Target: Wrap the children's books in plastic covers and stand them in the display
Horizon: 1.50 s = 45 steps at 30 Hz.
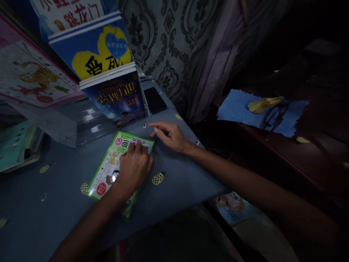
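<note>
A green-edged book (105, 173) with a white, drawn cover and Chinese lettering lies tilted on the cloth-covered table. My left hand (136, 163) is closed on its upper right part, fingers curled over the cover and thumb side at the right edge; the fingertips are hidden. Just past the book's top right corner, my right hand (174, 137) hovers or rests by the cloth with index finger stretched out and thumb apart. Nothing shows between its fingers. Whether it touches the table I cannot tell.
A clear stand (92, 127) holds several picture books, a dark blue one (120, 100) in front. Behind it lies a black phone (155, 100). Other books (19, 145) lie at left. A patterned curtain (169, 47) hangs behind. On the right, a blue cloth (237, 109) carries a yellowish object (263, 104).
</note>
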Each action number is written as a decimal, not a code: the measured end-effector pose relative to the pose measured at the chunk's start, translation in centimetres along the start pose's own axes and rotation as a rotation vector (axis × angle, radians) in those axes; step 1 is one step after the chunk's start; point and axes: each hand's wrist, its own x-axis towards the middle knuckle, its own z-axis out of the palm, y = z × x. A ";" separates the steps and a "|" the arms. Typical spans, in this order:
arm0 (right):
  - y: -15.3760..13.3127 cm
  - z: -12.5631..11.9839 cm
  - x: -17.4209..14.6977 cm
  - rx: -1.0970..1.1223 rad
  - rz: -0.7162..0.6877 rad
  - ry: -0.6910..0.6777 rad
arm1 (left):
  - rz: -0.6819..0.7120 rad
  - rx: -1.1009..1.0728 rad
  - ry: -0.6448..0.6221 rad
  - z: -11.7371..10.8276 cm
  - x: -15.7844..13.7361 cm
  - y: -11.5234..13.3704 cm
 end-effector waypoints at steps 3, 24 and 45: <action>0.0 0.3 -0.6 -0.132 -0.217 -0.096 | 0.013 -0.021 -0.033 0.1 0.0 -0.4; 3.5 2.6 3.9 -0.487 -0.233 -0.354 | -0.163 -0.293 0.168 3.7 -2.9 -9.8; 1.4 2.2 0.2 -0.505 -0.140 -0.373 | -0.155 -0.048 0.205 4.9 -2.4 -9.4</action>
